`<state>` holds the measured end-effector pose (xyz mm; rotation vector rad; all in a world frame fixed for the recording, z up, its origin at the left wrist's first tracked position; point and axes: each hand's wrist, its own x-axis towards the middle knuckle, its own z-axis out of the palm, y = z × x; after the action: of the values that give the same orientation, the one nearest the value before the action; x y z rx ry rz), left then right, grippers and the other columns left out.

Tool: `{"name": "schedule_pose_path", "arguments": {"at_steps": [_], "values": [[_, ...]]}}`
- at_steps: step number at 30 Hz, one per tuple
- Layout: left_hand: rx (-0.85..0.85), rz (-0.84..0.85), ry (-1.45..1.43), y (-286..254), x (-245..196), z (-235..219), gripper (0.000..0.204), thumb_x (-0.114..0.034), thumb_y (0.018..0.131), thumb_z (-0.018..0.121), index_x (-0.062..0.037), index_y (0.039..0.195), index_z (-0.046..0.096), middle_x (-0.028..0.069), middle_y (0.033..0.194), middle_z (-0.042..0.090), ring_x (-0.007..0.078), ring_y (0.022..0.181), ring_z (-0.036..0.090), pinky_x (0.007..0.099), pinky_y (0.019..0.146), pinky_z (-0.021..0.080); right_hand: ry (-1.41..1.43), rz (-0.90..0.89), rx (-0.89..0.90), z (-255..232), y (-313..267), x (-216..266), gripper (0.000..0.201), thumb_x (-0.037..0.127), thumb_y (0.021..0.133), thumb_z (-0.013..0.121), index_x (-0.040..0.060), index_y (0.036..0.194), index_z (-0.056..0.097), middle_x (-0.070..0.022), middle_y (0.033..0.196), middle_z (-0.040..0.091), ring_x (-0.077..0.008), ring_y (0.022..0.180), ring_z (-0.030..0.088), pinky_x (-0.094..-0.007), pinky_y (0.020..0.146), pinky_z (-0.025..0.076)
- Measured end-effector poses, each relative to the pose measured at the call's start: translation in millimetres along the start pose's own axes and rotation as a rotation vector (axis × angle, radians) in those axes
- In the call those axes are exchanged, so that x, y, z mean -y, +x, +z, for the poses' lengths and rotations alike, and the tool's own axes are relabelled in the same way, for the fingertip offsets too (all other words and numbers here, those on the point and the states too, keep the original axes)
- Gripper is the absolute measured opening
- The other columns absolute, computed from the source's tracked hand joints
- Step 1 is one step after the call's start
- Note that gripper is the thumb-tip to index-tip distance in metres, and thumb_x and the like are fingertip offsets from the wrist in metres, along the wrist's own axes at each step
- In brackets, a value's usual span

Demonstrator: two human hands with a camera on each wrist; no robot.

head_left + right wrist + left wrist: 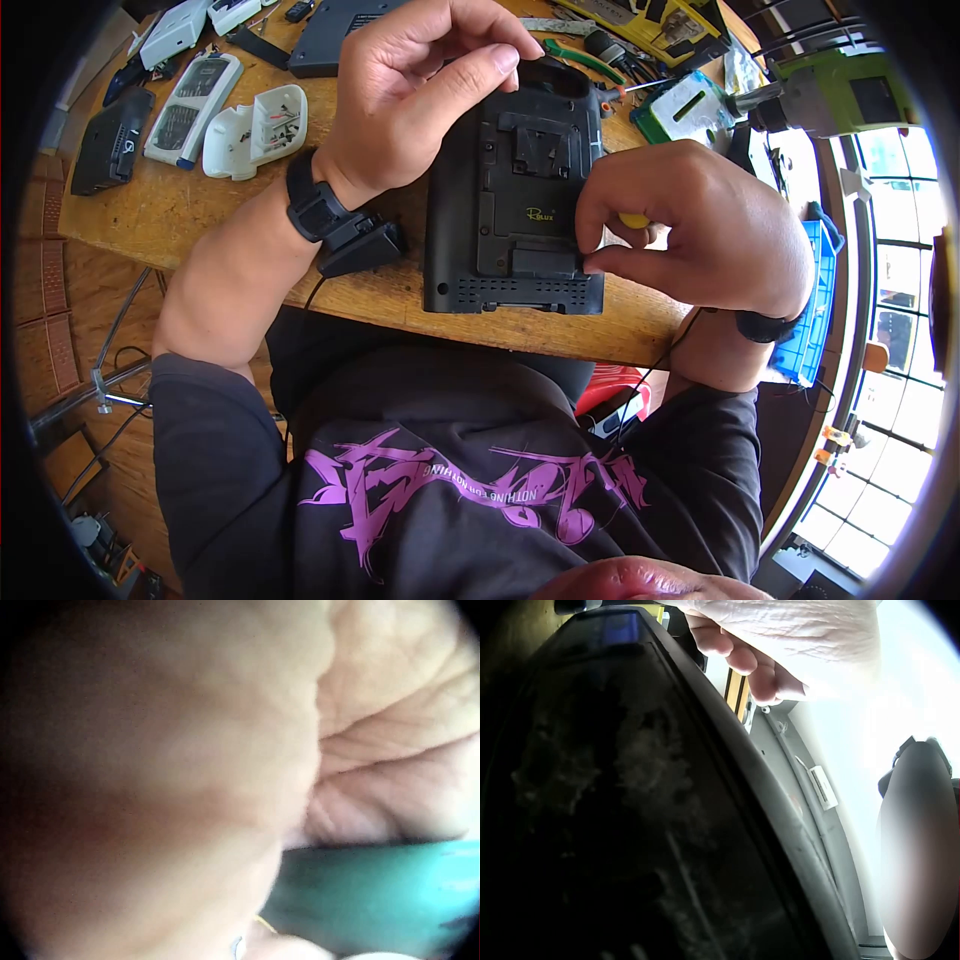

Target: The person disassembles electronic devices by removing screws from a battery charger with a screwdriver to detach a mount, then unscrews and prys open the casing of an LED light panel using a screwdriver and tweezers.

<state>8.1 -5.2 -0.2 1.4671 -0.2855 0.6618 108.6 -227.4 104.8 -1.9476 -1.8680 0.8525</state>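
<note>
Well, black device [505, 215]: lying by the bench's [370, 302] near edge.
Left hand [415, 95]: raised near its far end; grip, can't tell.
Right hand [705, 225]: curled around a yellow thing [633, 220].

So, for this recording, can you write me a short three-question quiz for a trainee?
1. What word is printed on the black device?
2. True or false: the white case with small parts in it is closed.
3. Which hand is at the device's right edge in the head view?
A) left hand
B) right hand
C) neither

Key:
1. Rolux
2. False; it lies open
3. B
</note>
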Motion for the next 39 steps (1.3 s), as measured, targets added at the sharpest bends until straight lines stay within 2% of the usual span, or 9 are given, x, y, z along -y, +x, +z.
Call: {"name": "schedule_pose_path", "arguments": {"at_steps": [2, 4, 13, 16, 23, 29, 35, 36, 39], "values": [[0.031, 0.014, 0.022, 0.6, 7.4, -5.8, 0.012, -0.002, 0.092, 0.066, 0.0011, 0.104, 0.067, 0.0117, 0.09, 0.065, 0.0168, 0.08, 0.064, 0.0253, 0.075, 0.05, -0.006, -0.003, -0.018, 1.6, 0.1, -1.6, 0.012, 0.0, 0.082, 0.077, 0.0013, 0.091, 0.069, -0.0087, 0.083, 0.066, -0.0235, 0.07, 0.064, -0.034, 0.063, 0.049], [0.133, 0.177, 0.113, 2.7, 15.2, -9.6, 0.016, 0.0, 0.101, 0.058, 0.0019, 0.111, 0.069, 0.0052, 0.101, 0.069, 0.009, 0.087, 0.064, 0.0235, 0.08, 0.052, -0.013, -0.008, -0.039, 2.3, 0.6, -3.7, 0.012, 0.0, 0.082, 0.077, 0.0014, 0.091, 0.069, -0.0086, 0.083, 0.066, -0.0237, 0.07, 0.065, -0.0339, 0.063, 0.05], [0.145, 0.133, 0.151, 1.7, 14.7, -8.8, 0.016, -0.001, 0.1, 0.059, 0.0012, 0.111, 0.07, 0.0034, 0.096, 0.069, 0.0081, 0.086, 0.064, 0.0216, 0.079, 0.051, -0.023, 0.072, 0.033, -1.9, 3.3, 1.5, 0.015, -0.001, 0.076, 0.073, 0.0022, 0.089, 0.067, -0.0062, 0.078, 0.065, -0.0194, 0.066, 0.063, -0.0316, 0.06, 0.049], [0.137, 0.128, 0.154, 2.5, 15.1, -8.4, 0.015, 0.0, 0.1, 0.059, 0.0012, 0.111, 0.07, 0.0033, 0.096, 0.069, 0.0078, 0.087, 0.064, 0.0215, 0.08, 0.05, 0.008, 0.018, -0.086, -13.9, -5.5, -0.7, 0.011, -0.002, 0.08, 0.071, 0.0002, 0.088, 0.065, -0.002, 0.076, 0.061, -0.0112, 0.065, 0.058, -0.0264, 0.059, 0.045], [0.2, 0.083, 0.29, 2.3, 13.6, -6.6, 0.017, 0.001, 0.098, 0.063, 0.0018, 0.113, 0.07, 0.0021, 0.097, 0.068, 0.0071, 0.086, 0.062, 0.0226, 0.077, 0.048, -0.045, -0.1, -0.411, -11.5, 8.7, -18.5, 0.009, -0.001, 0.086, 0.07, 0.0006, 0.092, 0.063, -0.0005, 0.077, 0.059, -0.008, 0.067, 0.053, -0.0246, 0.064, 0.041], [0.187, 0.296, 0.42, 6.1, 11.1, 0.1, 0.014, -0.005, 0.093, 0.076, -0.0007, 0.104, 0.071, 0.0033, 0.093, 0.07, 0.0096, 0.08, 0.063, 0.0245, 0.072, 0.049, -0.161, -0.099, -0.578, -2.3, 25.7, -14.3, 0.012, 0.005, 0.089, 0.071, 0.0002, 0.096, 0.063, -0.0033, 0.081, 0.061, -0.0131, 0.073, 0.056, -0.0274, 0.069, 0.045], [0.125, 0.309, 0.456, 10.3, 13.4, -1.8, 0.01, -0.009, 0.095, 0.076, -0.0017, 0.1, 0.071, 0.0035, 0.09, 0.071, 0.0113, 0.078, 0.064, 0.0261, 0.069, 0.05, -0.204, -0.075, -0.629, -3.1, 28.4, -12.2, 0.011, 0.001, 0.092, 0.07, -0.0003, 0.102, 0.064, -0.0041, 0.082, 0.06, -0.0125, 0.075, 0.056, -0.0268, 0.071, 0.045], [0.131, 0.309, 0.46, 14.4, 11.1, -5.9, 0.01, -0.009, 0.095, 0.076, -0.0017, 0.1, 0.071, 0.0035, 0.09, 0.071, 0.0113, 0.078, 0.064, 0.0261, 0.069, 0.05, -0.232, -0.051, -0.64, -4.6, 25.5, -9.5, 0.016, -0.001, 0.095, 0.066, -0.0014, 0.111, 0.066, -0.0026, 0.086, 0.058, -0.0109, 0.081, 0.055, -0.0249, 0.075, 0.044], [0.233, 0.522, 0.812, 38.8, -0.5, -37.8, 0.011, -0.013, 0.096, 0.075, -0.0038, 0.1, 0.072, 0.0032, 0.088, 0.069, 0.0124, 0.078, 0.064, 0.0284, 0.069, 0.05, -0.129, -0.055, -0.81, -3.7, 26.5, -7.7, 0.023, -0.004, 0.097, 0.062, -0.0028, 0.121, 0.065, -0.0005, 0.092, 0.055, -0.0091, 0.088, 0.053, -0.0227, 0.079, 0.041]]}}
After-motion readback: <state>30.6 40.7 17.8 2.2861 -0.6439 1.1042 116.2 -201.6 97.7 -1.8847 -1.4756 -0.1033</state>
